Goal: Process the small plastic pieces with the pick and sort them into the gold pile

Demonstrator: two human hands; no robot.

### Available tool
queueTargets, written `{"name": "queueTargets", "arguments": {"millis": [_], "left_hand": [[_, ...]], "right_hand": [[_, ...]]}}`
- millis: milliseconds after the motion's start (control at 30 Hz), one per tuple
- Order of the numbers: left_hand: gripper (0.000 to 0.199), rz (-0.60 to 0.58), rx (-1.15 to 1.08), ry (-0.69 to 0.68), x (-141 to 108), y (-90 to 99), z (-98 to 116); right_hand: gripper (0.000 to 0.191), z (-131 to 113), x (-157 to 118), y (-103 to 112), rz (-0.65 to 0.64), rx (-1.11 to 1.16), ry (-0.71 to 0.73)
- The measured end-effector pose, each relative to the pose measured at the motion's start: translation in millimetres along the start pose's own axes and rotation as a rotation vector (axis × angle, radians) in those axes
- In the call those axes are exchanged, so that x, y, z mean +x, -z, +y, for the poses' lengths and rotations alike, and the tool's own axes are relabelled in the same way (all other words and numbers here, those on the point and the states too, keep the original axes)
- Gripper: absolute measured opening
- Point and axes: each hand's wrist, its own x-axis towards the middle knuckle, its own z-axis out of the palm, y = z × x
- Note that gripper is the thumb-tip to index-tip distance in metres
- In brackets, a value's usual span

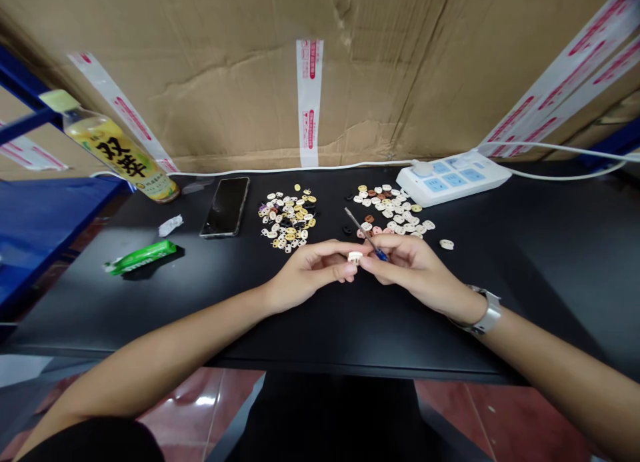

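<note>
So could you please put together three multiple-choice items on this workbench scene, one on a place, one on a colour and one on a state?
1. Where does the phone lie?
A. Left of the left pile of small parts
B. On the power strip
C. Under the bottle

2. What colour is the wrapped packet at the left of the table?
A. Red
B. Green
C. White

3. What is in the right hand?
A. Nothing
B. A phone
C. A thin tool with a blue handle

Answers:
1. A, the phone lies flat beside that pile, on its left.
2. B, its wrapper is bright green.
3. C, the tool's metal shaft sticks up from the fingers, while the left hand pinches a small white part.
</note>
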Motion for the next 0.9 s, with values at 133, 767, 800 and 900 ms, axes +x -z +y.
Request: {"name": "queueTargets", "arguments": {"millis": [133,767,800,900], "left_hand": [[0.024,0.043,-0.03,-0.003,0.2,2.6,-2.9],[0.021,-0.016,0.024,-0.044,1.1,3.9,-0.3],[0.02,-0.006,0.019,-0.037,1.3,4.1,-1.0],[0.019,0.049,-0.017,-0.027,2.1,5.2,-2.3]], "right_hand": [[0.024,-0.8,-0.2,-1.7,-0.017,-0.002,-0.049],[0.022,5.7,-2.0,1.4,-0.059,0.161,-0.126],[0.024,5.5,-1.5,1.2,-0.064,0.153,-0.129],[0.026,5.6,0.8,2.0,-0.036,0.17,-0.106]]}}
